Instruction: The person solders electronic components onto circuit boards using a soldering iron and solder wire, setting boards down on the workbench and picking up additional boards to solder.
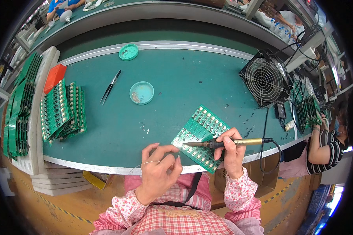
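Note:
My right hand (232, 152) is closed around a soldering iron (247, 141), its dark tip pointing left onto a green circuit board panel (202, 121). Rows of small pale square parts cover the panel, which lies slanted at the table's front edge. Just left of the tip, my left hand (159, 170) pinches a thin solder wire (144, 162) that loops back over the fingers. The wire's end comes close to the iron's tip; whether they touch I cannot tell.
Stacked circuit boards (62, 111) stand at the left, beside a red box (55, 77) and a foam tray (36, 129). Tweezers (111, 87) and two round green dishes (142, 93) lie farther back. A fan (264, 78) stands at the right; a co-worker (327, 147) sits beyond it.

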`<control>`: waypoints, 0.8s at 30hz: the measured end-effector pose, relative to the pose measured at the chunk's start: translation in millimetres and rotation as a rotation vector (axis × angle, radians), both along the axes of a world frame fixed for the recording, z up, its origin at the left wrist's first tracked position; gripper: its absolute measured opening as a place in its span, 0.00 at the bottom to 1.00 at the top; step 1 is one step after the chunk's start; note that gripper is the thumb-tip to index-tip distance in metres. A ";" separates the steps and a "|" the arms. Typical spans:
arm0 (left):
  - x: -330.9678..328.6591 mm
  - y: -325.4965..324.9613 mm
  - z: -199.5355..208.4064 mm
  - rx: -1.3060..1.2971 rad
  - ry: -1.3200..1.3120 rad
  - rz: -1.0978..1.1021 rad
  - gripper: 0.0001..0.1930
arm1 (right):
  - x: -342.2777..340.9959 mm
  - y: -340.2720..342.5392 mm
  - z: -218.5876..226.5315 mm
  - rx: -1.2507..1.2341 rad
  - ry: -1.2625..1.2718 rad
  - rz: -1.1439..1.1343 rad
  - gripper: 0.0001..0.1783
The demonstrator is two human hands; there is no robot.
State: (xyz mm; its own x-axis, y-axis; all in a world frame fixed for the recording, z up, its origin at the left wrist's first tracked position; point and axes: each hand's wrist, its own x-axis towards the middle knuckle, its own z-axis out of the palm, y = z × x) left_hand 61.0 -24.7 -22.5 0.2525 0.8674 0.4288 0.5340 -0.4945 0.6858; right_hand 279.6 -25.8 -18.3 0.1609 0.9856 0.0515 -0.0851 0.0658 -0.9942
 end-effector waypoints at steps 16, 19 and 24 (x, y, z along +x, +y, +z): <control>-5.3 -3.5 -1.7 0.016 -0.101 0.015 0.10 | 6.3 3.4 21.5 -0.007 -0.105 -0.024 0.12; -5.4 -5.1 -5.5 0.019 -0.164 0.020 0.09 | 29.3 -13.0 18.1 0.052 -0.118 -0.208 0.14; -4.9 -5.0 -6.4 0.011 -0.176 0.016 0.09 | 74.5 -37.5 25.5 0.290 -0.088 -0.513 0.12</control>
State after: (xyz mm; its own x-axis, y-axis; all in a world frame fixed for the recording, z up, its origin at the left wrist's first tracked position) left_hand 56.1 -29.7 -29.0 0.1591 0.8655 0.4749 0.4142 -0.4952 0.7637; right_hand 354.1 -63.4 7.3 0.5959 0.7268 0.3417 0.1111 0.3468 -0.9314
